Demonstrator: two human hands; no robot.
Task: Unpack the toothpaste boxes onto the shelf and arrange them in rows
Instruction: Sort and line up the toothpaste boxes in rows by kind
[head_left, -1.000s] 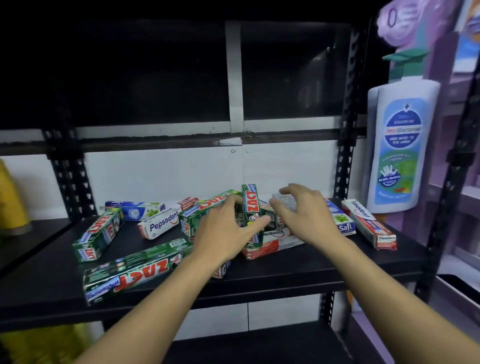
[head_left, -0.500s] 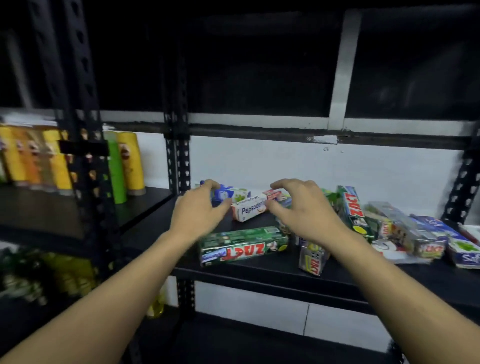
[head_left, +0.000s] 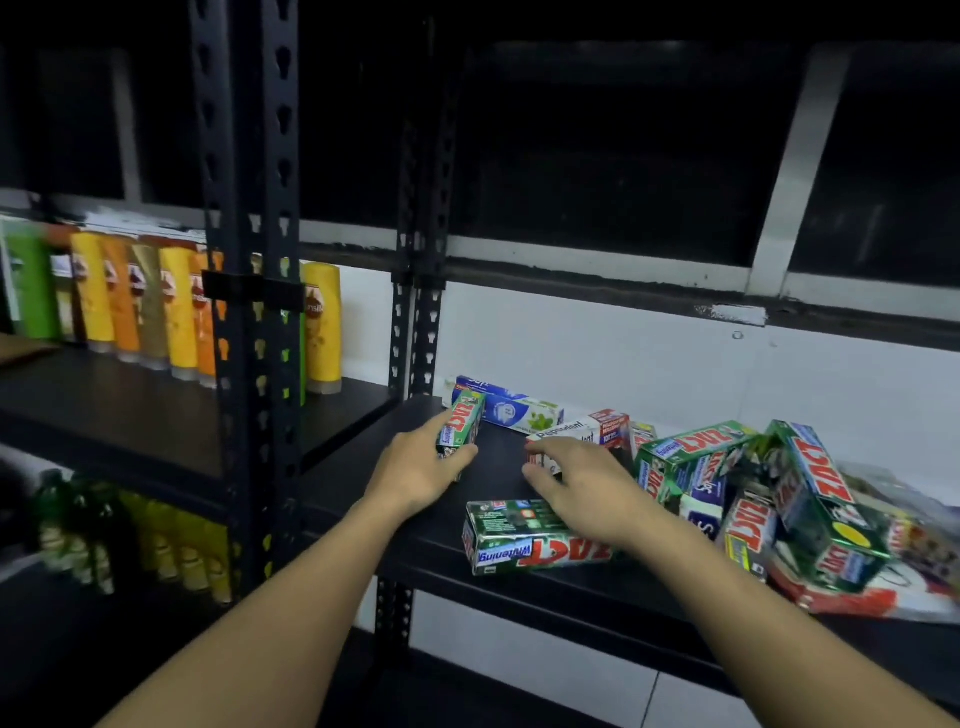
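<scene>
A person's left hand (head_left: 421, 467) grips a green Zact box (head_left: 461, 428) near the left end of the black shelf (head_left: 337, 483); the right hand (head_left: 582, 491) curls round the near end of a white Pepsodent box (head_left: 569, 434); other toothpaste boxes (head_left: 753, 483) lie jumbled to the right.

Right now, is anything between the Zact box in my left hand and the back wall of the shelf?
Yes. A blue box lies along the back wall, directly behind the far end of the Zact box that your left hand holds.
</scene>
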